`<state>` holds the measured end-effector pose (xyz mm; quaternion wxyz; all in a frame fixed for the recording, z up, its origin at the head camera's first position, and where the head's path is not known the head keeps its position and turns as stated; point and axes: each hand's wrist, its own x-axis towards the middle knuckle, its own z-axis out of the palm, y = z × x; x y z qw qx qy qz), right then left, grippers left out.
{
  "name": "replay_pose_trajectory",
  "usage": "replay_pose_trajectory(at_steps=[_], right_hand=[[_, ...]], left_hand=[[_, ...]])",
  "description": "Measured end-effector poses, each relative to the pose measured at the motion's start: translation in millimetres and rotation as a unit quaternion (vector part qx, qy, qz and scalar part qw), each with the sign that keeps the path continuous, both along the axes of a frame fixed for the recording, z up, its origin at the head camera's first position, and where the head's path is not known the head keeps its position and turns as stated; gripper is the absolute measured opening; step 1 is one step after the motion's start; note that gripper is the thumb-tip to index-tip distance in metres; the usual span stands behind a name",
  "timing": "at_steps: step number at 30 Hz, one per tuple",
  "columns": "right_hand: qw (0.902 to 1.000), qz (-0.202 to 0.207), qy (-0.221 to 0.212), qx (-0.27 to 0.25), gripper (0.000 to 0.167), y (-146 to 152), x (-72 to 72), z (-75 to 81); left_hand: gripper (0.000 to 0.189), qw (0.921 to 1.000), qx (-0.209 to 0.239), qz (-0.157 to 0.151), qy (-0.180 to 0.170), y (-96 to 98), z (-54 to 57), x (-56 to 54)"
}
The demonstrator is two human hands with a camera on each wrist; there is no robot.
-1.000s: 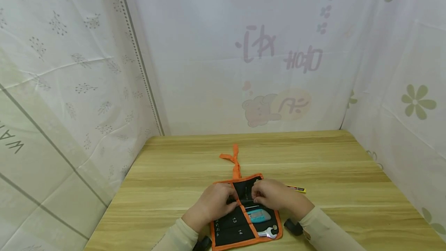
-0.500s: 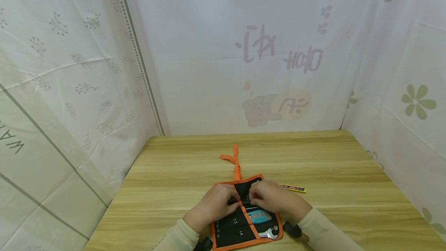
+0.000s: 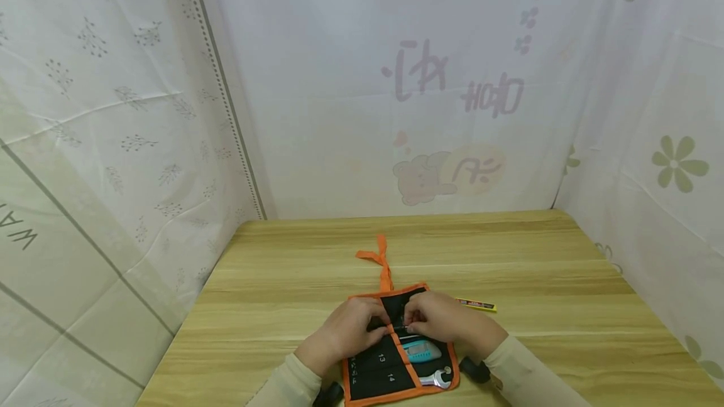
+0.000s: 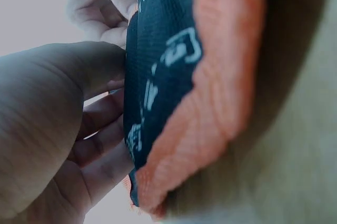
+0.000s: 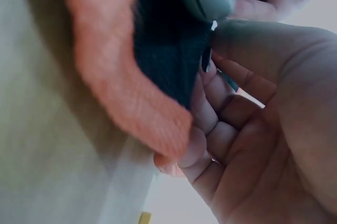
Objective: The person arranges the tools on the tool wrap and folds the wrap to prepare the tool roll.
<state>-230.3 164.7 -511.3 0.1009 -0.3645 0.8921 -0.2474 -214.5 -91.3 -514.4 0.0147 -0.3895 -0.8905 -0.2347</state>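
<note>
A black tool roll with orange trim (image 3: 376,388) lies unrolled on the table. My left hand (image 3: 351,331) holds its pocket edge at the middle orange band, thumb and fingers on the cloth. In the left wrist view the thumb (image 4: 100,66) presses the black fabric. My right hand (image 3: 444,318) has curled fingers over the upper right pockets, pinching a thin dark rod (image 5: 206,59), mostly hidden by the fingers. Just below sit a teal utility knife (image 3: 421,351) and a silver wrench (image 3: 437,379), both tucked in pockets.
An orange tie strap (image 3: 384,269) stretches from the roll's far edge. A yellow printed strip (image 3: 477,305) lies right of the roll, partly behind the right forearm. White printed curtains (image 3: 339,112) hang behind and beside the wooden table (image 3: 271,306).
The right hand has shifted slightly left toward the middle band, uncovering more of the yellow strip. The left hand has kept its hold on the roll nearly still.
</note>
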Motion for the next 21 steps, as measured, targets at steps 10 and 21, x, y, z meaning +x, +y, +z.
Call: replay_pose_trajectory(at_steps=[10, 21], right_hand=[[0.9993, -0.018, -0.032, -0.007, 0.020, 14, -4.4, 5.0], [0.9974, -0.023, -0.064, -0.025, 0.020, 23, -5.6, 12.2]], left_hand=[[0.008, 0.9997, 0.011, 0.000, -0.023, -5.5, 0.1, -4.7], [0.004, 0.9996, -0.005, 0.026, -0.010, -10.3, -0.6, -8.2]])
